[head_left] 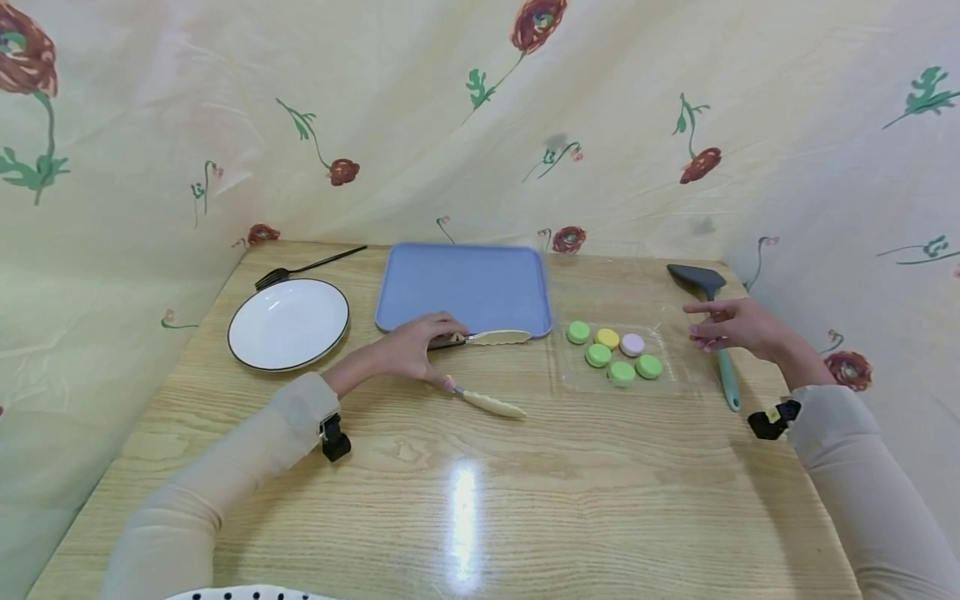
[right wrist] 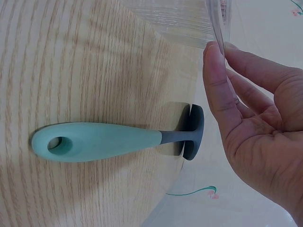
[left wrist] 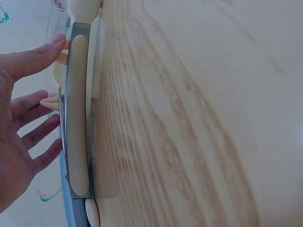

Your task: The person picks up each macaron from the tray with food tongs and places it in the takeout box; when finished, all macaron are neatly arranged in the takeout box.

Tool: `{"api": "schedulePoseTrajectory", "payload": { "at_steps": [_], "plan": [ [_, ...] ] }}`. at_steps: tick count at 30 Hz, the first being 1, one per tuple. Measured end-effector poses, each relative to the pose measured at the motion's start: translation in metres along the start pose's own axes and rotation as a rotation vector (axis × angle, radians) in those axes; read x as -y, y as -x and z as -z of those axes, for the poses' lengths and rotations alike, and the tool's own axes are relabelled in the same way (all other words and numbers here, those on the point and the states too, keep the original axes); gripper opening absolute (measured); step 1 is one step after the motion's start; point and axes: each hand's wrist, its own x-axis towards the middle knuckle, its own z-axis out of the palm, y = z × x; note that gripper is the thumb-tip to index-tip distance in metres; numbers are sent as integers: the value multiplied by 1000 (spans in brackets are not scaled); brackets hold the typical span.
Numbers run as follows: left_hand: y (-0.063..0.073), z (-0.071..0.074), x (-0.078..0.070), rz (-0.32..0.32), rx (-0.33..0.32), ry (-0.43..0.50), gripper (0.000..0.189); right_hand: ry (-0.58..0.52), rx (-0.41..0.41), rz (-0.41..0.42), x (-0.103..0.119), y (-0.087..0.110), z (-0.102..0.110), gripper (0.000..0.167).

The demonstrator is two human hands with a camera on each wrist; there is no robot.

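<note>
My left hand holds a pair of tongs with cream scalloped tips, its arms spread wide just in front of the blue tray. In the left wrist view the thumb lies at the side of a metal tong arm with a cream inlay, the other fingers partly behind it. Over on the right, my right hand pinches the edge of a clear plastic box between thumb and fingers. Several green macarons, a yellow one and a lilac one sit in that box.
A turner with mint handle and dark grey head lies under and beside my right hand. At the left stands a white dark-rimmed plate, a black fork behind it. Flowered cloth hangs behind the wooden table.
</note>
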Motion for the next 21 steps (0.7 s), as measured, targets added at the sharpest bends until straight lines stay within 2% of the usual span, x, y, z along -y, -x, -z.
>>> {"api": "schedulePoseTrajectory", "payload": {
  "at_steps": [6,21],
  "plan": [
    [-1,3,0,-25,-11,-21,85,-3,-3,-5,0,0,-1,62],
    [-1,4,-3,-32,-5,8,84,-5,-10,-3,-1,-1,-1,61]
  ]
}}
